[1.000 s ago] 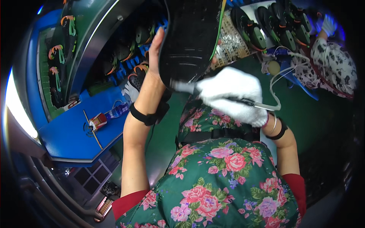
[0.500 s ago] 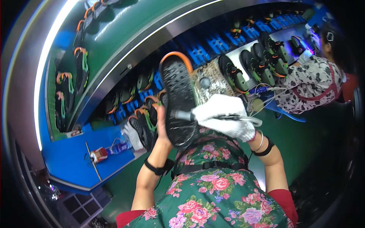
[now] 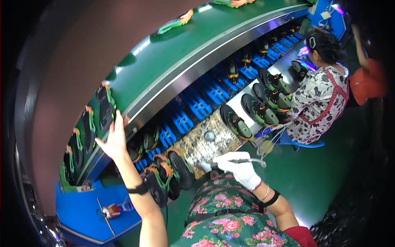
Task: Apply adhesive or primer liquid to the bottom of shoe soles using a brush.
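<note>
My bare left hand (image 3: 115, 139) reaches to the edge of a raised green conveyor, its fingers spread. Just beyond the fingertips lies a black shoe sole (image 3: 106, 106) with orange and green trim; whether they touch it I cannot tell. In a white knit glove, my right hand (image 3: 240, 169) grips a dark-handled brush (image 3: 214, 164) with a pale tube trailing from its back end. The bristle end is low over the near edge of a stained board (image 3: 195, 142). Several black soles with orange rims (image 3: 180, 168) stand together left of that board.
A lower rack of blue holders (image 3: 199, 108) runs under the conveyor (image 3: 168, 68). Dark green shoes (image 3: 235, 121) line a white shelf at right, where a co-worker (image 3: 321, 94) sits. A blue table (image 3: 82, 210) at lower left bears a stick and small red-white box.
The sole held in my left hand has left it; that hand has moved up and left to the conveyor and opened. My right hand has lowered the brush toward the board. The view has shifted.
</note>
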Motion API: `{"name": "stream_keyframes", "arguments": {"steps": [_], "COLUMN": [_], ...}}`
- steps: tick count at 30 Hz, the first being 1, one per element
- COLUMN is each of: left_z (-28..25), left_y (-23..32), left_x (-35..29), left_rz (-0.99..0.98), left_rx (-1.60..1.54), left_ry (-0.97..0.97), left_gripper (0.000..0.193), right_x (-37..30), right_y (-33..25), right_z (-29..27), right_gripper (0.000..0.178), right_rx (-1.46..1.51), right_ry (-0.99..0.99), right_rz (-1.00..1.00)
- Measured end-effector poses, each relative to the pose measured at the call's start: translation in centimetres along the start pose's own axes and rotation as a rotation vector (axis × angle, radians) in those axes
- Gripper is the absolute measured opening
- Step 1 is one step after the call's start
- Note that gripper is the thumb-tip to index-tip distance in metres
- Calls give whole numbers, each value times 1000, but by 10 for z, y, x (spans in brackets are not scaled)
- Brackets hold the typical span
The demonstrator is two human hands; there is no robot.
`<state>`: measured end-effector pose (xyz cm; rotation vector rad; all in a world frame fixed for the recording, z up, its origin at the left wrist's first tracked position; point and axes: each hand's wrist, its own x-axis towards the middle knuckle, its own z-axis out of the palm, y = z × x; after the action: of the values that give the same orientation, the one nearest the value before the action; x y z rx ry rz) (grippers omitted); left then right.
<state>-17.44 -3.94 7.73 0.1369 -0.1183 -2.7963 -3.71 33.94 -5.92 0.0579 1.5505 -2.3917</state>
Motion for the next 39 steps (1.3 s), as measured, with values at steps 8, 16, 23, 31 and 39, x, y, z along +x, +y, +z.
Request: {"name": "stream_keyframes", "arguments": {"steps": [8,16,23,31,39], "left_z": [53,91,64,69,-17], "left_y": [-145,-331,-316,-238,-39], "left_x": [66,263,379,213,34], "left_rz": [-400,128,591,-79,234], "left_rx": [1056,2216,2390,1761,1300], "left_ry": [-357,-815,-744,-561,-252], "left_gripper": [72,86,52,33,41], "right_x": [-14,-32,-37,-7,4], "right_y": [-11,-7,-6,-25,-62], "right_z": [-29,-62,-66,-64,-35], "right_gripper": [21,21,23,22,21], "right_rx": [175,318,407,427,247], "right_ry": [92,260,314,206,32], "right_rz": [42,23,29,49,33]}}
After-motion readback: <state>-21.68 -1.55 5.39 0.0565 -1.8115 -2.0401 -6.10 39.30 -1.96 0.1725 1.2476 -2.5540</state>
